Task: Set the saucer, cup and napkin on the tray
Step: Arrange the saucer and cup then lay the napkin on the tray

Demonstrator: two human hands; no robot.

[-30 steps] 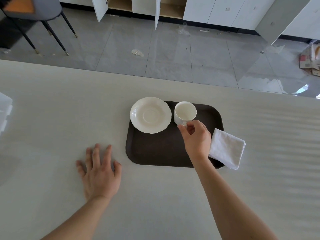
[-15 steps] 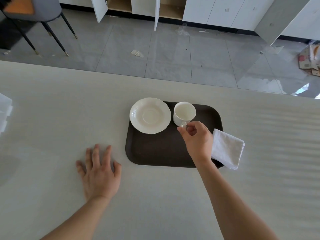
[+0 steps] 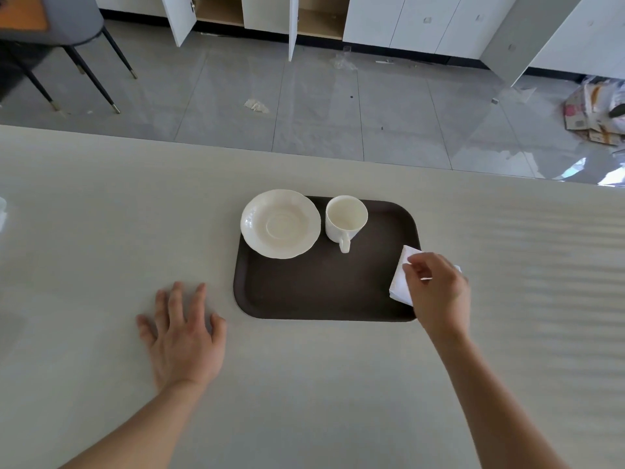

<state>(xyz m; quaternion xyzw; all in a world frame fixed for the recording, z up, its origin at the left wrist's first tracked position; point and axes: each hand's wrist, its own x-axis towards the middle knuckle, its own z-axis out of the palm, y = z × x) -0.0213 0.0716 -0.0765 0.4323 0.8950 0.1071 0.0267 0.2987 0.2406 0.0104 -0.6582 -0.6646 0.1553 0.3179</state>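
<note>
A dark brown tray (image 3: pixel 321 292) lies on the pale table. A cream saucer (image 3: pixel 280 223) rests on its far left corner, slightly over the rim. Beside it a cream cup (image 3: pixel 345 220) stands upright on the tray, handle toward me. A folded white napkin (image 3: pixel 400 280) lies across the tray's right edge, mostly hidden under my right hand (image 3: pixel 436 289), whose fingers pinch its near-left part. My left hand (image 3: pixel 184 333) lies flat on the table, fingers spread, left of the tray.
The table's far edge (image 3: pixel 304 154) runs across the view, with grey floor tiles beyond. A chair (image 3: pixel 67 38) stands at the far left and white cabinets (image 3: pixel 406 22) with open doors line the back. A white object (image 3: pixel 2 211) peeks in at the left edge.
My right hand let go of the cup's handle and moved right onto the napkin. The cup stays upright on the tray. My left hand has not moved.
</note>
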